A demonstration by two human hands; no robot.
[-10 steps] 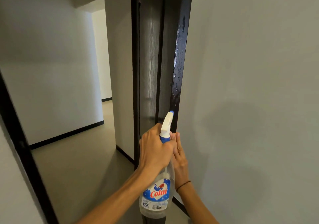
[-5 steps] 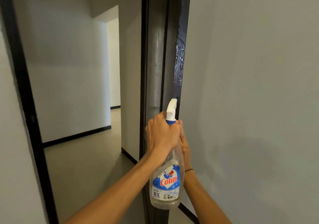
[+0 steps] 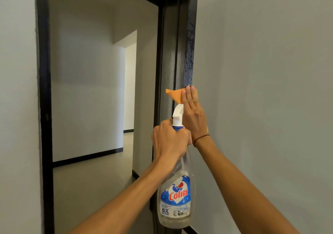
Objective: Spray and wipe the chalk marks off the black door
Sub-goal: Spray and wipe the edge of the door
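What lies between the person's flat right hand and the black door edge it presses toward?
An orange cloth lies between the right hand and the black door edge; its corner sticks out left of the fingers, in the head view.

R hand (image 3: 193, 114) presses orange cloth (image 3: 175, 95) flat on black door (image 3: 188, 53), L hand (image 3: 170, 141) grips spray bottle (image 3: 175, 197)

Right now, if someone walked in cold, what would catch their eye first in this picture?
Probably the clear spray bottle with its blue and red label, low in the middle, gripped at the neck by the left hand. Just above it, the right hand presses an orange cloth flat against the black door edge, where wet streaks glisten higher up.
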